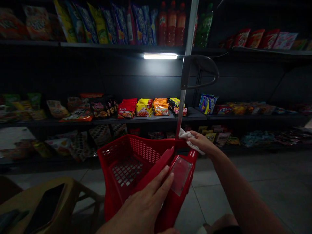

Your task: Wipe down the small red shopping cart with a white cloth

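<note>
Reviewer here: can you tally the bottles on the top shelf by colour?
Red bottles: 3
Green bottles: 1
Total: 4
A reddish sliver beside the metal pole is too unclear to count.

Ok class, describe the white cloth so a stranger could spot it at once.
Find the red plastic shopping basket below the snack shelves. At its far corner, a right hand clutches the crumpled white cloth, the only white thing there.

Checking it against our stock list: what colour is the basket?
The basket is red with a grid of holes; head view.
</note>
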Tool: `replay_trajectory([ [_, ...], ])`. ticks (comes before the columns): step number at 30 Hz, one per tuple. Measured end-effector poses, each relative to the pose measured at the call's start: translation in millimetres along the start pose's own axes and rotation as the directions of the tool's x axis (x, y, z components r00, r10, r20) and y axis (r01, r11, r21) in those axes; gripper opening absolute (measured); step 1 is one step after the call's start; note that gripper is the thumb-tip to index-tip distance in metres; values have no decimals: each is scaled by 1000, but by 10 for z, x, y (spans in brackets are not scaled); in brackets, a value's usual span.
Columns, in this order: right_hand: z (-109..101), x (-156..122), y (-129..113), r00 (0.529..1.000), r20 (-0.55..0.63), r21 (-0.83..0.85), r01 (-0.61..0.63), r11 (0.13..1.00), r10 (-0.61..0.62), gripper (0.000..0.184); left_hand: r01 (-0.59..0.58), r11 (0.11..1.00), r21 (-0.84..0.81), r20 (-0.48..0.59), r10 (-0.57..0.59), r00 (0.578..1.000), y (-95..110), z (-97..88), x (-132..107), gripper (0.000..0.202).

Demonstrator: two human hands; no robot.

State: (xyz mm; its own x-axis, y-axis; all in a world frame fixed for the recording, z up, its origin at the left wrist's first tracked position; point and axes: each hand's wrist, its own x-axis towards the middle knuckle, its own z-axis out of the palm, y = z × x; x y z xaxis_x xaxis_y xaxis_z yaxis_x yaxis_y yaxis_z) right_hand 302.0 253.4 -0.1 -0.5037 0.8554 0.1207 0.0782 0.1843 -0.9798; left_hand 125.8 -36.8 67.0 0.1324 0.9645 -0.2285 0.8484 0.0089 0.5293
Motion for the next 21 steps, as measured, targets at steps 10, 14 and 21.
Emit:
replay_trajectory([
  [10,-74,112,-212,975,219,-470,128,873,-25,22,-115,993,-18,66,116,991,-207,153,-8,85],
  [14,-93,-28,-294,973,222,-525,170,834,-58,23,-186,981,-45,53,188,981,-273,206,-20,83],
  [21,-330,-369,-460,942,328,-708,296,642,-73,23,-218,969,-114,49,224,973,-203,182,-137,74],
])
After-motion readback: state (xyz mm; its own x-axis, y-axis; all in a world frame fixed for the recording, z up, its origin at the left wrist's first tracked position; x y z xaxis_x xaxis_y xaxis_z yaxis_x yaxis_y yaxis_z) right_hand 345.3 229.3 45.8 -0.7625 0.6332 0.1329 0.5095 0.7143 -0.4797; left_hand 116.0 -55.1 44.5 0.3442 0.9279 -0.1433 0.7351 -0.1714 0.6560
